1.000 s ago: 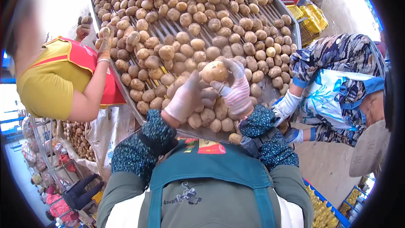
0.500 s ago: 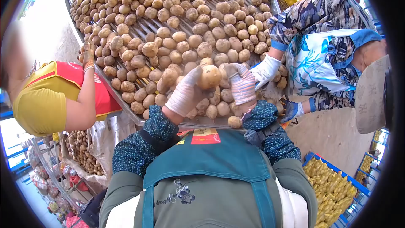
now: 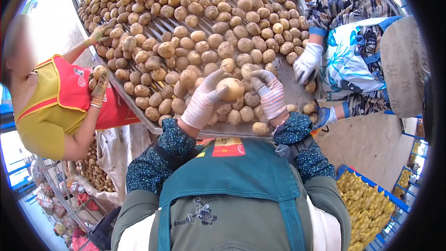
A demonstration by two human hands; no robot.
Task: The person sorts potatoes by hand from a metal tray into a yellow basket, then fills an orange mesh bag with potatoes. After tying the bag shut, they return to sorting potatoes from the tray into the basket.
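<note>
My left hand, in a striped knit glove, grips a round tan potato between thumb and fingers, above the near end of a slatted metal sorting table. Just to its right is my right hand, gloved the same way. Its fingers are bent and a little apart, close to the held potato and over others, and I see nothing in its grasp. One loose potato lies by the table's near edge, below my right wrist. Many more potatoes cover the slats beyond my hands.
On the left, a person in a red apron holds potatoes in one hand. A co-worker's white glove reaches onto the table from the right. A blue-framed crate of bagged potatoes stands at lower right, and a potato sack at lower left.
My right hand's fingers have drawn slightly away from the held potato. The left person has lifted potatoes off the table's side; the right co-worker's glove has moved up and right.
</note>
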